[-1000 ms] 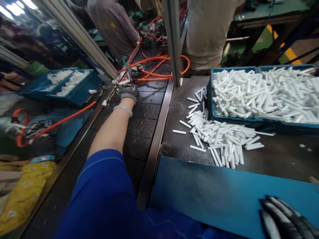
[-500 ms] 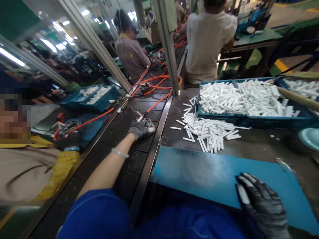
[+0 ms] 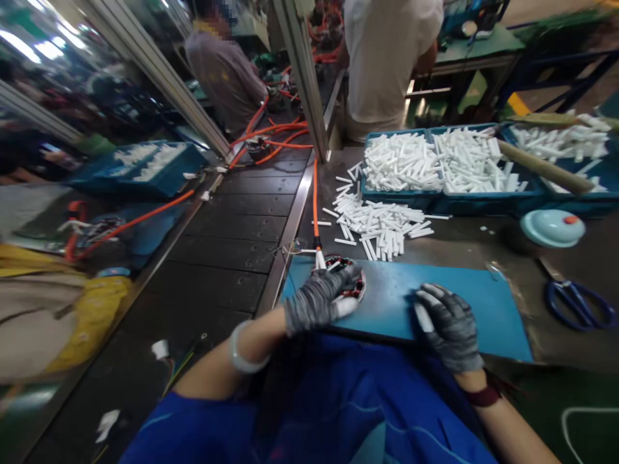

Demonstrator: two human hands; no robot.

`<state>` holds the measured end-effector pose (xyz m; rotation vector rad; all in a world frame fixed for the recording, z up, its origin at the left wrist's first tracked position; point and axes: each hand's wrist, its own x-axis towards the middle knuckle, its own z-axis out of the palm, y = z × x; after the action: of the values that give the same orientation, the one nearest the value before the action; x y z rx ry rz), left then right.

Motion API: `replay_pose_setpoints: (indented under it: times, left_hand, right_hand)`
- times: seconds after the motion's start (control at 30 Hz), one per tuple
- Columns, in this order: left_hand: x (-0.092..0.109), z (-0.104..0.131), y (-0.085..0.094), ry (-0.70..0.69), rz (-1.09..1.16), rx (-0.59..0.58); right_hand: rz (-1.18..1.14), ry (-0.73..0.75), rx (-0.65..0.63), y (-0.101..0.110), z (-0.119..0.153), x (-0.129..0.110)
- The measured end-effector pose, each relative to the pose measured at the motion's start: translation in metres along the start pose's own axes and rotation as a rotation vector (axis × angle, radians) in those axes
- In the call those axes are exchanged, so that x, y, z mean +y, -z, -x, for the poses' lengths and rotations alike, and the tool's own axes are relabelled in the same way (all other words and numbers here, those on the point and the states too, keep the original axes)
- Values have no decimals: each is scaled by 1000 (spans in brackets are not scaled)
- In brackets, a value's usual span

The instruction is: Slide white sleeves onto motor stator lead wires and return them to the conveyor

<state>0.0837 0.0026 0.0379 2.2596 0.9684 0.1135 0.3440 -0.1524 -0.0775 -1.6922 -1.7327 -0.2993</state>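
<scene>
From my end, the left hand (image 3: 322, 298) grips the wire ring (image 3: 360, 283) over the blue mat (image 3: 387, 287), I judge to steady it, while the right hand (image 3: 447, 325) waits half-open beside it, white tubes (image 3: 377, 222) ahead within easy reach.

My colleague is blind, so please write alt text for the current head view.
A person's gloved left hand holds a round wired part with an orange cable over a blue mat; the gloved right hand is over the mat's right side. Beyond lie loose white tubes, with blue bins of more behind.
</scene>
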Motion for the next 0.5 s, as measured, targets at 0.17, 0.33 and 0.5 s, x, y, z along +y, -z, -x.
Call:
replay_pose_setpoints:
  times: [0.17, 0.33, 0.5]
  left_hand:
    - [-27, -54, 67, -138, -237, 278]
    - [-69, -124, 67, -240, -591, -143]
    - [-72, -71, 67, -132, -853, -283]
  right_hand:
    - [-206, 96, -66, -2, -35, -37]
    - [-238, 287, -213, -27, -52, -67]
    - [-375, 185, -351, -41, -66, -48]
